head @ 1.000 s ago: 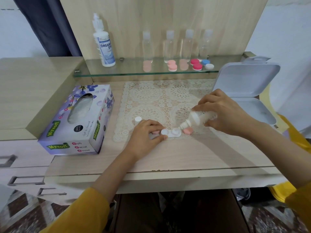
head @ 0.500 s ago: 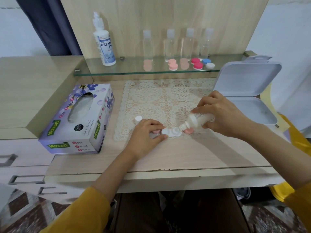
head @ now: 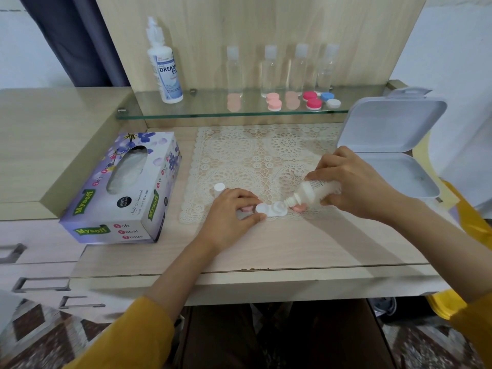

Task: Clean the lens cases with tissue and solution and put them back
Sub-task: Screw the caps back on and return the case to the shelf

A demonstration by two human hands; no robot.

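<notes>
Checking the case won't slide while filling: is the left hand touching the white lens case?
Touching. In the head view, the left hand pinches the left cup of the white lens case.

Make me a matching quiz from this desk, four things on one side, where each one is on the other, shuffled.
1 tissue box
2 small bottle
3 lens case
4 tall bottle

A on the glass shelf
B tilted in the right hand
C left of the lace mat
D pinched by the left hand

Pairs: 1-C, 2-B, 3-D, 4-A
</notes>
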